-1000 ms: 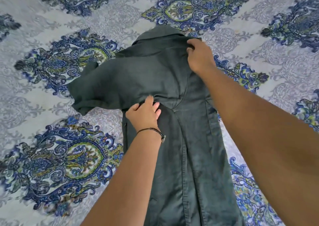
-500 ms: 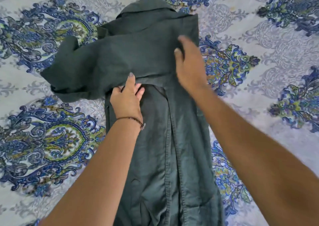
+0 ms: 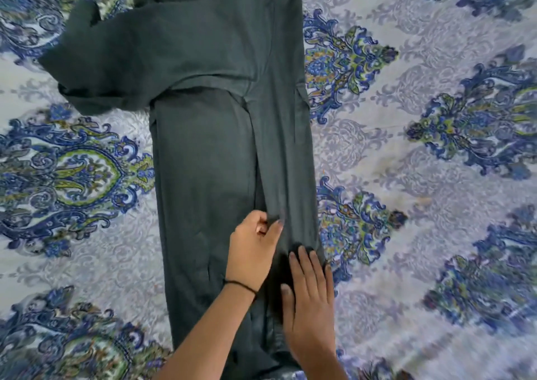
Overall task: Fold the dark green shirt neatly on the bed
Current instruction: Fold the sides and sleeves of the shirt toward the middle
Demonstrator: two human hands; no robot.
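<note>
Both hands sit low on the dark green shirt [image 3: 203, 161], lying lengthwise on the bed [image 3: 436, 234]: left hand [image 3: 254, 251] pinches the folded-in edge, right hand [image 3: 312, 295] presses flat w/ fingers straight. We judge the right-side fold is being smoothed; next, bring the loose sleeve [image 3: 110, 68] in.

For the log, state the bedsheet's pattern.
The bedsheet is pale grey with blue-and-green paisley medallions, head view.

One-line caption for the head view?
Left hand pinches a fold of the dark green shirt; right hand presses it flat on the patterned bed.
</note>
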